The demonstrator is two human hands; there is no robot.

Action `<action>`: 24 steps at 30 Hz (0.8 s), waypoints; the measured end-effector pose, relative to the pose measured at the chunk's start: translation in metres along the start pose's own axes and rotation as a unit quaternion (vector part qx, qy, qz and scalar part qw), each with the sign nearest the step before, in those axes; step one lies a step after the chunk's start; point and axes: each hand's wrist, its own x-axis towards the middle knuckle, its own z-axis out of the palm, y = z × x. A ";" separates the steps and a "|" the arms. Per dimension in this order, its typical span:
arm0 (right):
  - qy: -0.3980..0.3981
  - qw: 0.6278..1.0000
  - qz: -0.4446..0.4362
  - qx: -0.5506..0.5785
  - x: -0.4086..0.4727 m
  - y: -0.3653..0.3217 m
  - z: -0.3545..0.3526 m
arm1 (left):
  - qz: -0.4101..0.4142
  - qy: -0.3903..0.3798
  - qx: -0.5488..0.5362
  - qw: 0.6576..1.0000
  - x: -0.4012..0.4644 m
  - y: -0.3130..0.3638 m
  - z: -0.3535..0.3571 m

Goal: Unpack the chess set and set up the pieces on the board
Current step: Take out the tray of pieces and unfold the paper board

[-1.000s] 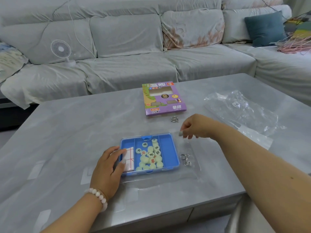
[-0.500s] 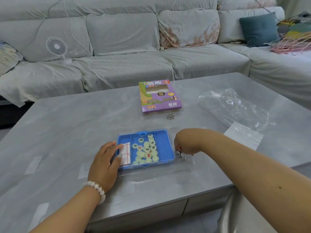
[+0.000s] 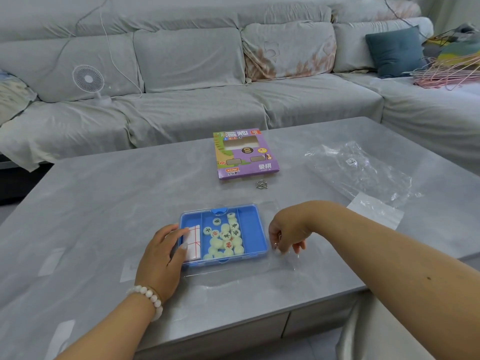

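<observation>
- The blue tray (image 3: 262, 231) sat near the tabletop's (image 3: 117, 203) front edge, around the middle of its width, on a clear plastic sheet (image 3: 259, 275).
- Pale round chess pieces (image 3: 225, 237) lay heaped in the tray's middle compartment; a folded paper board (image 3: 193, 241) with red lines filled the left one.
- The left hand (image 3: 161, 258) rested flat at the tray's left edge, its fingers straight and touching the folded board.
- The right hand (image 3: 287, 233) hung just right of the tray, its fingers curled round a small metal ring puzzle (image 3: 277, 242).
- The purple box (image 3: 245, 154) lay toward the far edge, a 2nd metal puzzle (image 3: 261, 184) just in front of it.
- A crumpled clear bag (image 3: 358, 172) lay at the right.
</observation>
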 end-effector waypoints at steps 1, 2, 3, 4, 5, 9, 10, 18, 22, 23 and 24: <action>0.005 1.000 -0.009 -0.004 0.000 0.003 0.001 | -0.002 -0.001 0.002 1.000 0.000 0.001 0.000; 0.013 1.000 -0.015 -0.005 0.001 0.005 0.002 | -0.004 -0.002 0.003 1.000 0.000 0.001 0.000; 0.025 0.999 -0.020 -0.001 0.003 0.009 0.002 | -0.005 -0.003 0.004 1.000 0.000 0.001 0.000; 0.037 0.999 -0.025 0.008 0.004 0.011 0.002 | -0.004 -0.002 0.003 1.000 0.000 0.002 0.000; 0.049 0.998 -0.032 0.020 0.006 0.013 0.003 | -0.004 0.000 0.003 1.000 0.000 0.002 -0.001; 0.070 0.995 -0.062 0.047 0.007 0.018 0.003 | -0.005 0.003 -0.002 1.000 -0.001 0.002 -0.001; 0.068 0.994 -0.066 0.049 0.007 0.018 0.002 | -0.007 0.002 -0.002 1.000 -0.001 0.002 -0.001; 0.092 0.986 -0.079 0.117 0.010 0.020 0.001 | -0.008 -0.006 0.001 1.000 0.000 0.001 0.000; 0.128 0.950 -0.095 0.269 0.007 0.027 -0.009 | -0.011 -0.004 0.000 1.000 0.000 -0.001 0.001; 0.146 0.936 -0.092 0.306 0.010 0.030 -0.013 | -0.011 -0.005 0.000 1.000 0.000 -0.002 0.001; 0.169 0.921 -0.083 0.342 0.015 0.033 -0.018 | -0.011 -0.006 0.000 1.000 0.000 -0.002 0.001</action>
